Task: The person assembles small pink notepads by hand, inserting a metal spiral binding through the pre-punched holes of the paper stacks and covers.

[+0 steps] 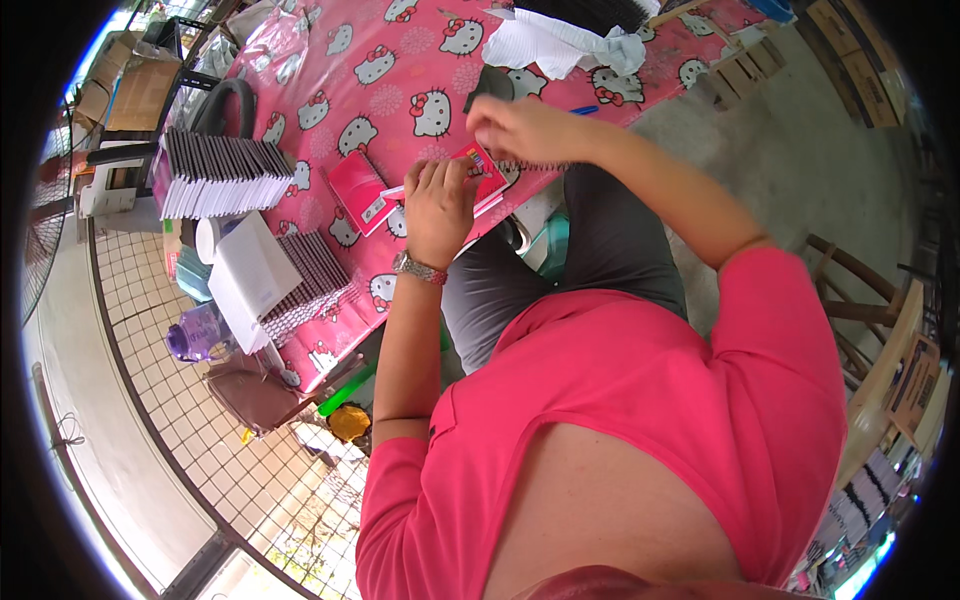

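My left hand (440,208), with a metal watch at the wrist, is closed on a red notebook (490,182) at the table's near edge. Its fingers cover part of the cover. Just above that notebook's right side is my right hand (522,130), its fingers curled together; what they hold, if anything, is hidden. A dark spiral coil (545,166) sticks out rightward from the notebook, below my right wrist. Another red notebook (358,188) lies flat on the table, left of my left hand. Beyond my right hand is a dark grey object (492,88) I cannot identify.
A pink cartoon-cat cloth covers the table (330,125). Stacked spiral notebooks (222,172) and more bound notebooks (312,268) stand at the left, beside white sheets (252,270). A blue pen (583,110) lies near the right edge. Crumpled white paper (560,45) lies at the back.
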